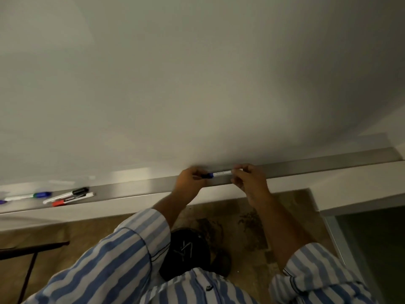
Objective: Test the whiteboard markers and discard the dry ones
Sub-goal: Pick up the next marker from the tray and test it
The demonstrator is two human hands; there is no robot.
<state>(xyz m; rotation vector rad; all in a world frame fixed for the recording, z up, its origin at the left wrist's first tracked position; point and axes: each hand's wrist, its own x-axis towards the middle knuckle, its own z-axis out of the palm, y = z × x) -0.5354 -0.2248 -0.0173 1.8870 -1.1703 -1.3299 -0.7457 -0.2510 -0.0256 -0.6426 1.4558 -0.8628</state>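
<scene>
I hold a white marker (221, 173) with a blue cap level in front of the whiteboard's (197, 84) bottom edge. My left hand (190, 185) grips the blue cap end. My right hand (249, 183) pinches the white barrel's other end. On the metal tray (135, 189) to the left lie several more markers: a black-capped one (68, 194), a red-capped one (70, 200) and a blue-capped one (28, 195). The board surface above shows no marks.
A dark bin-like object (188, 253) sits on the floor below my arms. A dark table edge (32, 249) juts in at lower left. A glass panel with a metal frame (341, 238) stands at the right.
</scene>
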